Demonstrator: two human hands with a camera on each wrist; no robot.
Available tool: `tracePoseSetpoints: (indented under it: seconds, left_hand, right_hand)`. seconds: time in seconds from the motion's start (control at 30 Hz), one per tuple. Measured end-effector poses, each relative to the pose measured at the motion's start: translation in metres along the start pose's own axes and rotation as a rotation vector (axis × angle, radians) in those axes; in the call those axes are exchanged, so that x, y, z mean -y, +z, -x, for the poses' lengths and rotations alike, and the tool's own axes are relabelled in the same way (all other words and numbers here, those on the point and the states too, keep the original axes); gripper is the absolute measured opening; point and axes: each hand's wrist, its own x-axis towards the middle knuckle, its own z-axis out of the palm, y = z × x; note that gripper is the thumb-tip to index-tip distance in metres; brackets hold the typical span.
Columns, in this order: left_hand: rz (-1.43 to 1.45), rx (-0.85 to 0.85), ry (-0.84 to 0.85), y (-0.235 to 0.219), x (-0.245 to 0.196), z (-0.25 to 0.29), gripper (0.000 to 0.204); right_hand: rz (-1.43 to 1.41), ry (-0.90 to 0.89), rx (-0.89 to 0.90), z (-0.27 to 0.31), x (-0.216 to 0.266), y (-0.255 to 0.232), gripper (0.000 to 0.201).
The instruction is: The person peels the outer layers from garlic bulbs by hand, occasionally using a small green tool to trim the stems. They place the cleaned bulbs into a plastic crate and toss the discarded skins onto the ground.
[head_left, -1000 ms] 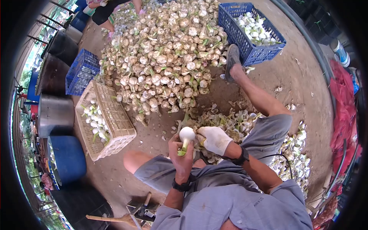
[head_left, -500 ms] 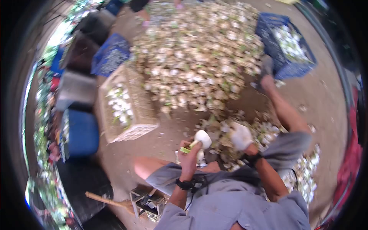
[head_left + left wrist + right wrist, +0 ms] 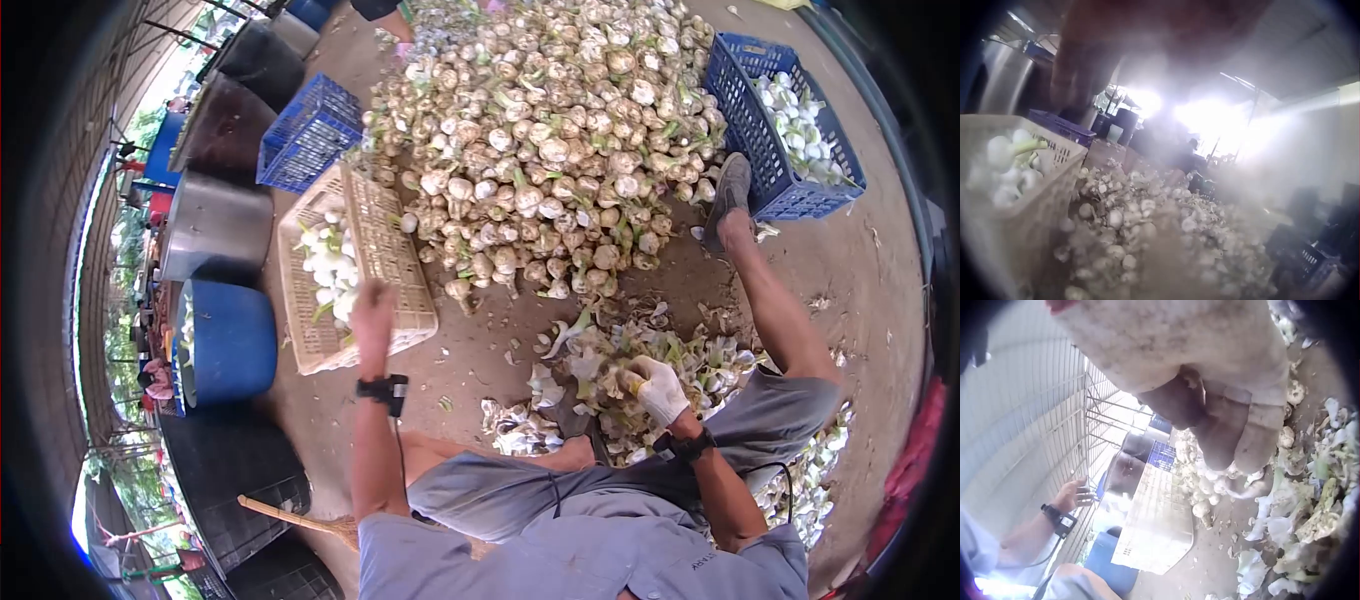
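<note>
Drop-off prob being done: clean bulbs (image 3: pixel 332 262) are piled in tan crate (image 3: pixel 397 255), L hand (image 3: pixel 1074 495) held out by it, fingers straight, nothing gripped. R hand (image 3: pixel 660 391) curled, can't tell if anything's held. Next, dirty pile (image 3: pixel 545 150) should be picked from imo.

Here's the left hand (image 3: pixel 374 318), blurred, over the near edge of the beige crate (image 3: pixel 390 235), white bulbs (image 3: pixel 330 262) piled inside, while the gloved right hand (image 3: pixel 658 392) hangs over peelings (image 3: pixel 590 365)! Beyond, dirt-streaked bulbs (image 3: pixel 540 150) heap up across the ground (image 3: pixel 470 370), right beside a blue crate's (image 3: pixel 750 130) left side.
</note>
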Motion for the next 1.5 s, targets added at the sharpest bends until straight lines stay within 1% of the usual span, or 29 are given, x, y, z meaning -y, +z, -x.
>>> tracePoseSetpoints:
  seconds: [0.07, 0.13, 0.17, 0.23, 0.27, 0.33, 0.37, 0.47, 0.53, 0.6, 0.67, 0.7, 0.73, 0.77, 0.8, 0.83, 0.87, 0.93, 0.97, 1.0, 1.07, 1.13, 1.17, 1.2, 1.3, 1.37, 1.43, 1.47, 1.5]
  left_hand:
    - [-0.053, -0.005, 0.136, 0.081, 0.041, -0.011, 0.055]
    - [-0.163, 0.011, 0.166, 0.148, 0.089, -0.033, 0.061]
    - [-0.148, 0.026, 0.171, 0.176, 0.117, -0.042, 0.061]
    - [-0.188, -0.061, 0.256, 0.219, 0.157, -0.054, 0.070]
    - [-0.213, 0.128, 0.014, 0.224, 0.149, -0.061, 0.076]
    - [-0.265, 0.085, -0.062, 0.231, 0.124, -0.051, 0.070]
    - [-0.261, 0.099, -0.063, 0.238, 0.122, -0.050, 0.070]
    - [-0.371, 0.103, -0.142, 0.247, 0.127, -0.050, 0.065]
    - [-0.424, 0.267, -0.081, 0.271, 0.151, -0.042, 0.060]
    - [-0.378, 0.315, -0.122, 0.259, 0.105, -0.014, 0.062]
    - [0.042, 0.228, -0.160, 0.245, 0.068, 0.017, 0.057]
    - [0.425, 0.311, -0.356, 0.238, 0.042, 0.033, 0.054]
    - [0.808, 0.394, -0.551, 0.229, 0.017, 0.052, 0.052]
    - [0.800, 0.405, -0.551, 0.216, -0.009, 0.074, 0.052]
    - [1.059, 0.467, -0.534, 0.202, -0.036, 0.096, 0.053]
    - [1.323, 0.530, -0.510, 0.191, -0.060, 0.114, 0.055]
    - [1.320, 0.550, -0.506, 0.182, -0.079, 0.131, 0.055]
    - [1.155, 0.585, -0.184, 0.164, -0.098, 0.166, 0.058]
    - [0.961, 0.627, 0.029, 0.156, -0.101, 0.175, 0.064]
    - [0.962, 0.635, 0.036, 0.151, -0.107, 0.186, 0.064]
    - [0.792, 0.592, 0.263, 0.134, -0.123, 0.210, 0.064]
    - [0.649, 0.569, 0.316, 0.123, -0.134, 0.225, 0.068]
    - [0.596, 0.533, 0.379, 0.121, -0.137, 0.232, 0.068]
    - [0.543, 0.496, 0.442, 0.120, -0.139, 0.236, 0.068]
    - [0.613, 0.486, 0.420, 0.118, -0.141, 0.249, 0.068]
    - [0.685, 0.478, 0.390, 0.121, -0.140, 0.256, 0.068]
    - [1.024, 0.532, 0.174, 0.131, -0.129, 0.262, 0.062]
    - [1.025, 0.535, 0.176, 0.133, -0.127, 0.263, 0.062]
    - [1.120, 0.550, 0.003, 0.134, -0.125, 0.265, 0.055]
  right_hand:
    - [0.053, 0.039, 0.005, -0.002, -0.006, -0.001, 0.028]
    - [0.114, -0.003, -0.034, 0.004, -0.004, 0.000, 0.030]
    - [0.010, 0.042, -0.008, -0.002, -0.035, 0.004, 0.032]
    - [0.071, 0.042, 0.006, 0.009, -0.020, 0.002, 0.033]
    - [0.128, 0.034, 0.009, 0.013, -0.017, 0.002, 0.033]
    - [0.176, 0.060, 0.049, 0.017, -0.010, 0.004, 0.034]
    - [0.133, 0.132, 0.083, 0.018, -0.007, 0.008, 0.036]
    - [0.225, 0.051, 0.167, 0.010, -0.010, 0.027, 0.037]
    - [0.184, 0.062, 0.217, 0.002, -0.002, 0.036, 0.038]
    - [0.149, 0.068, 0.276, -0.001, -0.002, 0.045, 0.040]
    - [-0.240, 0.031, 0.284, -0.006, -0.008, 0.055, 0.044]
    - [-0.310, 0.081, 0.304, -0.010, -0.006, 0.057, 0.051]
    - [-0.229, -0.031, 0.238, -0.018, -0.015, 0.060, 0.058]
    - [-0.451, -0.002, 0.242, -0.020, -0.007, 0.059, 0.069]
    - [-0.669, 0.113, 0.316, -0.032, -0.023, 0.062, 0.069]
    - [-0.841, 0.129, 0.199, -0.019, 0.009, 0.053, 0.058]
    - [-0.848, 0.124, 0.182, -0.018, 0.013, 0.050, 0.058]
    - [-1.247, 0.204, 0.111, -0.012, 0.016, 0.042, 0.036]
    - [-1.251, 0.197, 0.102, -0.006, 0.013, 0.034, 0.036]
    - [-1.202, 0.158, 0.114, 0.000, 0.010, 0.026, 0.033]
    - [-1.154, 0.115, 0.125, 0.009, 0.004, 0.021, 0.031]
    - [-0.870, -0.005, 0.028, 0.012, -0.001, 0.022, 0.028]
    - [-0.705, -0.038, -0.011, 0.030, 0.023, 0.015, 0.027]
    - [-0.709, -0.041, -0.012, 0.035, 0.025, 0.015, 0.027]
    - [-0.739, -0.143, -0.001, 0.043, 0.025, 0.013, 0.028]
    - [-0.590, -0.297, -0.014, 0.044, 0.019, 0.010, 0.029]
    - [-0.558, -0.239, 0.036, 0.045, 0.011, 0.005, 0.031]
    - [-0.524, -0.179, 0.090, 0.045, 0.009, 0.003, 0.032]
    - [-0.467, -0.156, 0.085, 0.047, 0.013, 0.001, 0.031]
